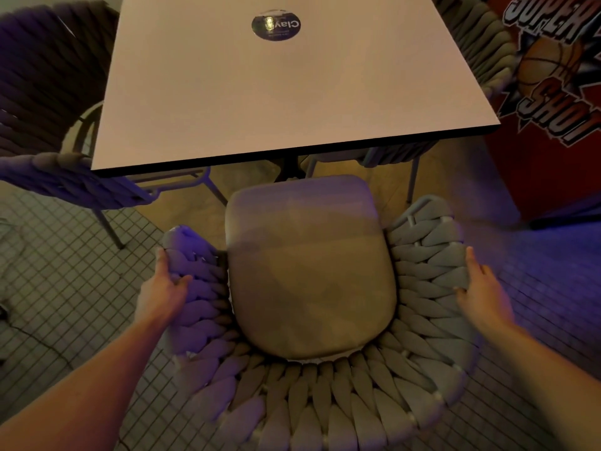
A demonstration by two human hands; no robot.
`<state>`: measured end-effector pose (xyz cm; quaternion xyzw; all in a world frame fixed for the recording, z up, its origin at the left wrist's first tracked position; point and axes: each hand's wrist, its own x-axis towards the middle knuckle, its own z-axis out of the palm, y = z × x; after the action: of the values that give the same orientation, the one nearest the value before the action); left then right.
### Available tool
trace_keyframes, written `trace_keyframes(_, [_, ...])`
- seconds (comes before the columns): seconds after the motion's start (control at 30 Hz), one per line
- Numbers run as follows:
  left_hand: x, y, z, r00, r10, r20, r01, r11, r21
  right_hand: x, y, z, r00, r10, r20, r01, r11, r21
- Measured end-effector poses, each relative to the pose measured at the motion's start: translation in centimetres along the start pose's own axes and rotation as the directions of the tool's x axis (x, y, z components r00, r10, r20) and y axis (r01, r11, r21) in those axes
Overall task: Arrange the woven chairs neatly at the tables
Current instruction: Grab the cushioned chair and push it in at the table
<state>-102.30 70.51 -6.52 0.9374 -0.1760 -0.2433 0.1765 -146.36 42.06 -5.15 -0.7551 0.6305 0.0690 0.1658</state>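
Fingers [161, 260] half-hidden behind woven chair [325, 402]

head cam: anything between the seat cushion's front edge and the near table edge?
Nothing on the floor: in the head view only bare floor and the table's dark pedestal separate the seat cushion from the table.

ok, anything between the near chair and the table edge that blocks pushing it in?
Nothing visible. The woven chair faces the table with bare floor between. The table's central post is beyond the seat front. Left hand and right hand are on its arms.
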Motion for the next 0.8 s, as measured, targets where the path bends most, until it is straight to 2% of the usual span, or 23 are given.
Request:
trace_keyframes(0.4, [-0.8, 1.2, 1.0, 1.0, 0.0, -0.015, 0.0, 1.0, -0.009, 1.7, 1.3, -0.7, 0.999, -0.036, 0.003, 0.036, 0.999, -0.019])
trace_keyframes(0.63, [-0.6, 0.9, 1.3, 0.999, 0.003, -0.033, -0.004, 1.0, -0.01, 2.0, 1.1, 0.2, 1.0, -0.01, -0.012, 0.009, 0.999, -0.048])
trace_keyframes(0.73, [-0.5, 0.9, 1.4, 1.0, -0.014, -0.022, 0.013, 0.999, -0.032, 1.7, -0.1, 0.4, 0.999, 0.049, -0.007, -0.049, 0.999, -0.014])
trace_keyframes(0.8, [-0.7, 0.9, 1.5, 1.0, -0.015, -0.023, 0.014, 0.999, -0.041, 1.3, -1.3, 0.3, 0.998, 0.022, -0.065, -0.026, 0.998, -0.065])
